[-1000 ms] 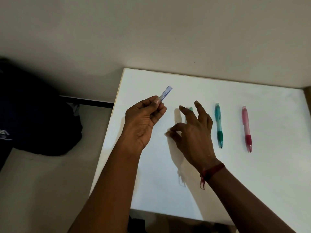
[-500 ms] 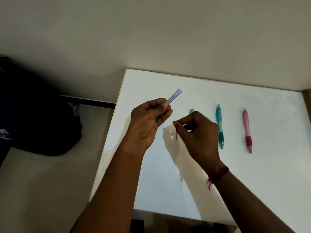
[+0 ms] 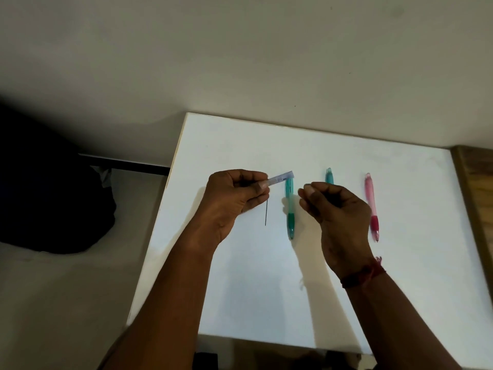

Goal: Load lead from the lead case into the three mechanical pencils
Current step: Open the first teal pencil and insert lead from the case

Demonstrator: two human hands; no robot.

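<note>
The room is dim, and the white table is the brightest thing. Soft grey shadows fall on it under both arms. The far left corner is almost black. The pink pencil and green pencil look a bit blurry. The table's edges bend near the sides.

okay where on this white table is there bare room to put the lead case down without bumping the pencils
Free: the near half of the white table, between the forearms and toward its front edge; the far strip behind the pencil tops; the right margin beyond the pink pencil. Crowded: the middle row, where the lead stick, left teal pencil and second teal pencil lie under both hands.
</note>
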